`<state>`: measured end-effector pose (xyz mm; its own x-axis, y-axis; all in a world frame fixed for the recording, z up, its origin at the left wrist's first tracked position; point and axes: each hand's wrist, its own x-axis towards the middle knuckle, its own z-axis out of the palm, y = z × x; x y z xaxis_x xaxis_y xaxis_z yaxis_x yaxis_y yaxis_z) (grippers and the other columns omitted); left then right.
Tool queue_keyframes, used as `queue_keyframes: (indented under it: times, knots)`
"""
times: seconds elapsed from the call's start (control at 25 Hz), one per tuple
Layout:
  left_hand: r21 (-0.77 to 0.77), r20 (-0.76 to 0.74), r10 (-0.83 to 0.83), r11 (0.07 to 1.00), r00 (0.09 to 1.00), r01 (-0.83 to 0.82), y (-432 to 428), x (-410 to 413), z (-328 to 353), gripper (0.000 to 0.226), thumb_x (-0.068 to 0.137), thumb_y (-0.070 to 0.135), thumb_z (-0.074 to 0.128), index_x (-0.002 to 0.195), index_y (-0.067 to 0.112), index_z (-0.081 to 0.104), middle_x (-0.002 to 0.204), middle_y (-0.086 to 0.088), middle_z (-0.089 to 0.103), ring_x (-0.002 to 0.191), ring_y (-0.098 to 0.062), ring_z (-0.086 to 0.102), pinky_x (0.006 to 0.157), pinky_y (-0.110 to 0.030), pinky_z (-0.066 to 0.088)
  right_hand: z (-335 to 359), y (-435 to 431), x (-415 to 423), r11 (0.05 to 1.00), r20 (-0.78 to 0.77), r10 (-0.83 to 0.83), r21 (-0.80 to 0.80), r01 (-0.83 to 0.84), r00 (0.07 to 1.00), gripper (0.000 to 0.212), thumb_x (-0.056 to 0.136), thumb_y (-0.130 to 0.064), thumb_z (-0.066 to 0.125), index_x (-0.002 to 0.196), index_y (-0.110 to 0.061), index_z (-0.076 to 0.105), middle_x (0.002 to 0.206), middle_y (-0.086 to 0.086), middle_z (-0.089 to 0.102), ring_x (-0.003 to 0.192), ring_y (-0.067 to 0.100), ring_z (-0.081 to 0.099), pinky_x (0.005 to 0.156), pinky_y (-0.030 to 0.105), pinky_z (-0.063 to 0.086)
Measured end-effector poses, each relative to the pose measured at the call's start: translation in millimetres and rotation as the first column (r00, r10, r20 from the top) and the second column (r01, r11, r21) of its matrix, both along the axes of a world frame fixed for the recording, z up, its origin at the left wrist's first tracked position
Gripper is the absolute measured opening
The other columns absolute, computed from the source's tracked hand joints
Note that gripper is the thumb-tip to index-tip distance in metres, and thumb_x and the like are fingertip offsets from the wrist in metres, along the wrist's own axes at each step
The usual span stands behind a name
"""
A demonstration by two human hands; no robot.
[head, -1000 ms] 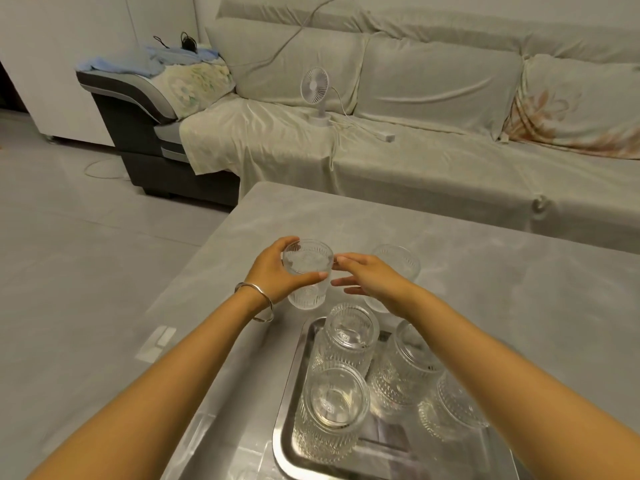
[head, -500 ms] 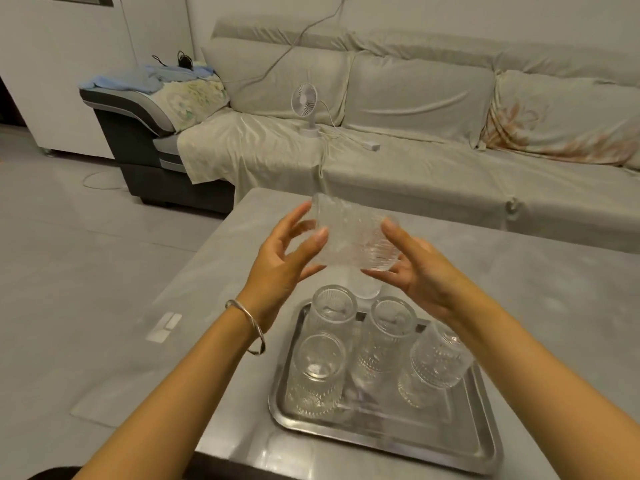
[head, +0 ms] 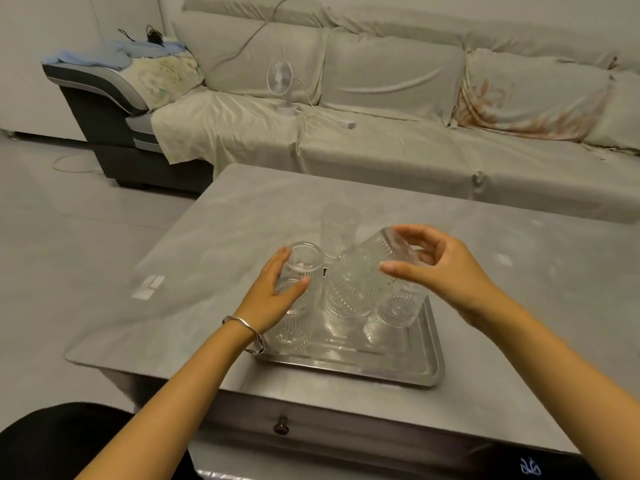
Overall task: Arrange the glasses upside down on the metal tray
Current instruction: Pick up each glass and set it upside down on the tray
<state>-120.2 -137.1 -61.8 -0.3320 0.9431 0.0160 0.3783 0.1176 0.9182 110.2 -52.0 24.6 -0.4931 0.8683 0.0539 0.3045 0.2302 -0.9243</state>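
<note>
**Glass tilted over the tray, one still on the table**

Behind the work area runs a long sofa [head: 398, 109] draped in pale cloth, with a small white fan [head: 281, 85] standing on its seat. Nearer the camera is a grey table [head: 221, 237], and near its front edge sits the metal tray [head: 412, 372].

Head view: the right hand [head: 446, 268] holds a ribbed glass [head: 374, 268] above the far right part of the tray. This held glass is tilted, its thick base up toward the palm and its mouth pointing down and to the left. The thumb lies along its near side and the fingers [head: 412, 233] curl over the base, loosely spread yet closed around the glass.

The left hand [head: 273, 299] reaches over the left side of the tray, a silver bangle [head: 246, 332] on its wrist. Its fingers are half open, cupped about the back-left glass [head: 304, 263]; the fingertips touch its far side and the thumb rests on its near side, though how firm the grip is cannot be told.

On the tray, further glasses stand base up: a front-left one [head: 289, 332] partly behind the left hand, a middle one [head: 341, 306] and a right one [head: 398, 308] under the held glass. One more glass [head: 338, 228] stands on the table just beyond the tray's far edge, apart from both hands.
</note>
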Motion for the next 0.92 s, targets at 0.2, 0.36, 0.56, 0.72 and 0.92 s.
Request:
queue_keyframes:
  times: [0.2, 0.36, 0.56, 0.72, 0.92]
  knots:
    - [-0.037, 0.108, 0.038, 0.999, 0.993, -0.034, 1.8, 3.5, -7.8, 0.086, 0.079, 0.032, 0.066, 0.147, 0.019, 0.015, 0.155, -0.002, 0.026, 0.140, -0.018, 0.029, 0.114, -0.040, 0.029, -23.7, -21.8, -7.0, 0.994, 0.195, -0.002, 0.108, -0.019, 0.981, 0.081, 0.052, -0.042, 0.085, 0.124, -0.026, 0.055, 0.121, -0.006, 0.061, 0.112, 0.013, 0.058, 0.094, 0.028, 0.049]
    - [-0.033, 0.116, 0.042, 0.999, 0.992, -0.038, 2.2, 1.7, -8.3, 0.084, 0.078, 0.032, 0.067, 0.146, 0.019, 0.018, 0.154, -0.003, 0.028, 0.139, -0.019, 0.030, 0.113, -0.041, 0.030, -40.1, -27.4, -15.4, 0.977, 0.328, -0.006, 0.202, -0.064, 0.945, 0.082, 0.058, -0.042, 0.084, 0.130, -0.026, 0.049, 0.133, -0.008, 0.055, 0.122, 0.012, 0.051, 0.104, 0.034, 0.043]
    - [-0.028, 0.147, 0.063, 0.998, 0.987, -0.060, 2.4, 2.5, -8.0, 0.084, 0.079, 0.028, 0.067, 0.146, 0.018, 0.017, 0.154, -0.004, 0.025, 0.141, -0.019, 0.027, 0.113, -0.039, 0.030, -57.4, -28.1, -23.6, 0.974, 0.379, -0.007, 0.211, -0.079, 0.925, 0.081, 0.059, -0.043, 0.083, 0.131, -0.027, 0.048, 0.135, -0.008, 0.053, 0.125, 0.011, 0.048, 0.097, 0.024, 0.039]
    - [-0.014, 0.175, 0.087, 0.996, 0.981, -0.086, 2.8, 3.5, -10.5, 0.084, 0.078, 0.027, 0.069, 0.145, 0.018, 0.020, 0.154, -0.004, 0.027, 0.140, -0.020, 0.028, 0.111, -0.037, 0.030, -69.4, -28.3, -28.6, 0.973, 0.390, -0.001, 0.213, -0.089, 0.921, 0.080, 0.060, -0.042, 0.083, 0.131, -0.026, 0.048, 0.138, -0.006, 0.051, 0.127, 0.014, 0.047, 0.097, 0.023, 0.036]
    - [-0.001, 0.189, 0.101, 0.995, 0.977, -0.103, 4.3, 4.4, -12.3, 0.083, 0.077, 0.026, 0.069, 0.144, 0.018, 0.022, 0.153, -0.004, 0.029, 0.139, -0.020, 0.030, 0.109, -0.036, 0.031, -72.4, -26.3, -31.7, 0.975, 0.384, 0.003, 0.203, -0.088, 0.923, 0.079, 0.061, -0.043, 0.082, 0.129, -0.027, 0.048, 0.139, -0.006, 0.050, 0.127, 0.013, 0.046, 0.098, 0.025, 0.036]
